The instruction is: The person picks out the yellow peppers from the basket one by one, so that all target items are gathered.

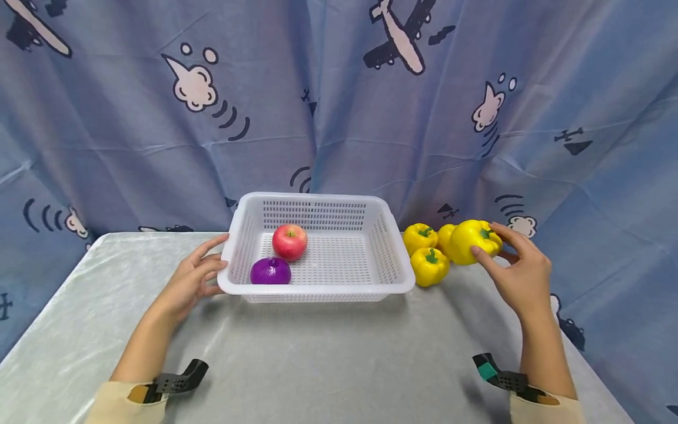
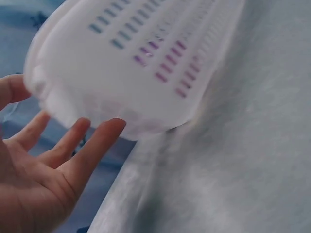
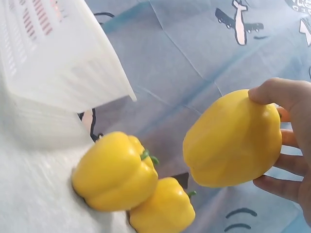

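Note:
My right hand (image 1: 521, 274) grips a yellow bell pepper (image 3: 233, 141) between thumb and fingers, raised beside several other yellow peppers. Two of those, a larger pepper (image 3: 116, 172) and a smaller one (image 3: 163, 208), show on the table in the right wrist view. My left hand (image 1: 188, 282) touches the left end of a white plastic basket (image 1: 318, 290), fingers spread, with fingertips against its rim and side in the left wrist view. Inside the basket's left half sit a red apple (image 1: 289, 242) and, in front of it, a purple onion (image 1: 271, 271).
The grouped peppers, among them a front one (image 1: 429, 267) and a rear one (image 1: 420, 238), stand close to the basket's right end. A pale cloth covers the table (image 1: 318, 359). Behind its far edge hangs a blue curtain (image 1: 339, 118) printed with planes and clouds.

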### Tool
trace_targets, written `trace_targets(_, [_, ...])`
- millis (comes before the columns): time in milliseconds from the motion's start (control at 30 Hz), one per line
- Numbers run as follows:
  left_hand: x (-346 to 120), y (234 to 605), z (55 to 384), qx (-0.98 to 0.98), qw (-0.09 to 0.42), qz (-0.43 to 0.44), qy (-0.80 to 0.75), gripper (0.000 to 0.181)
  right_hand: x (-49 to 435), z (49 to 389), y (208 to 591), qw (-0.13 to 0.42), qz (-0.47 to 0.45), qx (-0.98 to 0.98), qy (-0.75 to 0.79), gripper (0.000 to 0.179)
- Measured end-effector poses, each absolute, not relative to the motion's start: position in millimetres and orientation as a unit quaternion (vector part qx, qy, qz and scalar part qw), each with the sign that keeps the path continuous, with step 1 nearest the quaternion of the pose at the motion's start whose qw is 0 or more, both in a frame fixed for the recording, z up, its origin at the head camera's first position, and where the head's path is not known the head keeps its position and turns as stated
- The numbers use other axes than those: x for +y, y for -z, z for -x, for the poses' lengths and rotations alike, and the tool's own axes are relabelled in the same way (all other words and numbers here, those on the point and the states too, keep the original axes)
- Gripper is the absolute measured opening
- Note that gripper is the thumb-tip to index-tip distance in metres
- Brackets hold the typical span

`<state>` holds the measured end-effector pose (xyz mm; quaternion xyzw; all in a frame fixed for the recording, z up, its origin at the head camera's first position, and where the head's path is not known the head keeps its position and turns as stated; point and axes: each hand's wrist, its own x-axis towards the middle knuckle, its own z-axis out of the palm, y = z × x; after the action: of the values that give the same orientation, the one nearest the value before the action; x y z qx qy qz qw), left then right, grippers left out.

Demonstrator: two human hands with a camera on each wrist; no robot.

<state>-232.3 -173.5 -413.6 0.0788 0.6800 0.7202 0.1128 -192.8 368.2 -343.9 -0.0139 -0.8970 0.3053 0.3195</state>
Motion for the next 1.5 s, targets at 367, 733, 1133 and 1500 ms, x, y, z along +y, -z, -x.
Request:
trace_targets(367, [-186, 418, 236, 0.655, 0.147, -0.130, -0.730, 0.055, 396, 192, 355, 0.289, 0.055, -0.915, -0.274, 0.055])
trace_targets(733, [-183, 422, 235, 0.667, 0.131, -0.124, -0.723, 0.050, 412, 204, 372, 0.233, 0.064, -0.938, -0.250, 0.059])
trace_targets(1133, [-180, 422, 236, 0.691, 0.126, -0.104, -0.704, 0.054, 416, 211, 392, 0.213, 0.046, -0.941, -0.258, 0.059])
trace_targets(1500, [-180, 424, 239, 0.681, 0.134, -0.099, -0.713, 0.050, 418, 212, 402, 0.191, 0.055, -0.940, -0.276, 0.058])
